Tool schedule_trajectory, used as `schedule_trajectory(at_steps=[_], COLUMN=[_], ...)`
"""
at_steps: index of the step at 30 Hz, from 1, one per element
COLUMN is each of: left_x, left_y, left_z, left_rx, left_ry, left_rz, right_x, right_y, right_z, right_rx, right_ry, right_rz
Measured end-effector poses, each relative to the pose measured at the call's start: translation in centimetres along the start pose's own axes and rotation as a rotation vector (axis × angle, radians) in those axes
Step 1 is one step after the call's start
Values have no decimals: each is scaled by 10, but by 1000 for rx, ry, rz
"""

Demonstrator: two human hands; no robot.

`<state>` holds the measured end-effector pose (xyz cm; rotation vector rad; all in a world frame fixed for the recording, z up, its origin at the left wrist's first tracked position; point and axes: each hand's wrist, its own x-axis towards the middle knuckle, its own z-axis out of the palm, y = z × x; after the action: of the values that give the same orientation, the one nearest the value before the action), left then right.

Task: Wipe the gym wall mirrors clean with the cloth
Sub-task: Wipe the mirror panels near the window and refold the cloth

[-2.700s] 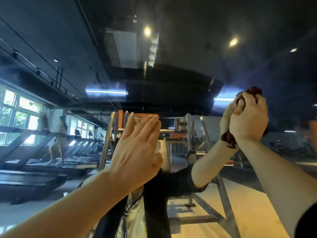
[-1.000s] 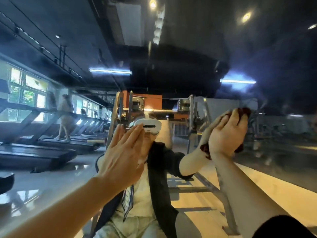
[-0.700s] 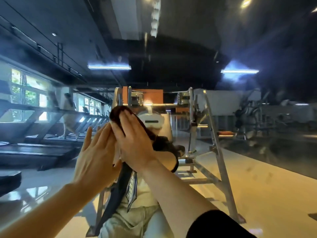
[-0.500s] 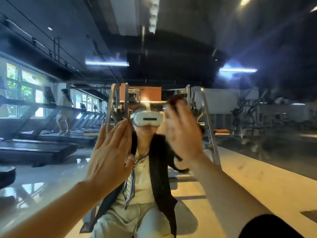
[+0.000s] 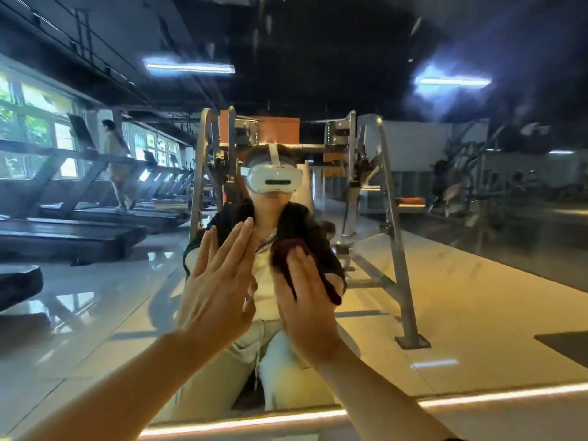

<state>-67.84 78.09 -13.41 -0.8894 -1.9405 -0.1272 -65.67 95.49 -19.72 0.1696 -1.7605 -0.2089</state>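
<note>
The wall mirror (image 5: 477, 281) fills nearly the whole view and reflects the gym. My right hand (image 5: 310, 300) presses a dark maroon cloth (image 5: 288, 253) flat against the glass, low and near the middle, with straight fingers; part of the cloth is hidden under the palm. My left hand (image 5: 218, 281) lies flat on the glass just left of it, fingers straight and together, holding nothing. My own reflection stands behind both hands.
A lit strip (image 5: 254, 420) runs along the mirror's bottom edge. Only reflections show in the glass: a steel weight rack (image 5: 385, 198), a row of treadmills (image 5: 79, 224) at left with a person walking on one, and other machines (image 5: 471, 186) at right.
My right hand has swept the cloth down from the upper right, across to the left and back, and now presses it lower near the middle. The view has tilted down to the bottom edge.
</note>
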Motion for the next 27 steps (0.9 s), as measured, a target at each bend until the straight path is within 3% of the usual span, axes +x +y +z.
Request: schedule_trajectory(at_steps=[3,8,10,17,20,27], left_x=[-9,-11,-11,-41,-54,-61], left_y=[6,12,13,38,48,55], left_z=[9,21,23,53,65,73], left_rx=[36,27,0,-123,-122,-159], left_ry=[-20,9,35,58,41,122], left_rz=[-4,-40,-63,16,14,-24], right_x=[-25,98,117,-71,-117,47], right_y=[8,25,40,78,81,88], right_z=[-7,-23,-27,-29,-32,-31], right_rx=[22,141,121,91,50,101], right_ry=[-143,80,119,-28,-115,156], right_rz=[-229,51,61,225,213,218])
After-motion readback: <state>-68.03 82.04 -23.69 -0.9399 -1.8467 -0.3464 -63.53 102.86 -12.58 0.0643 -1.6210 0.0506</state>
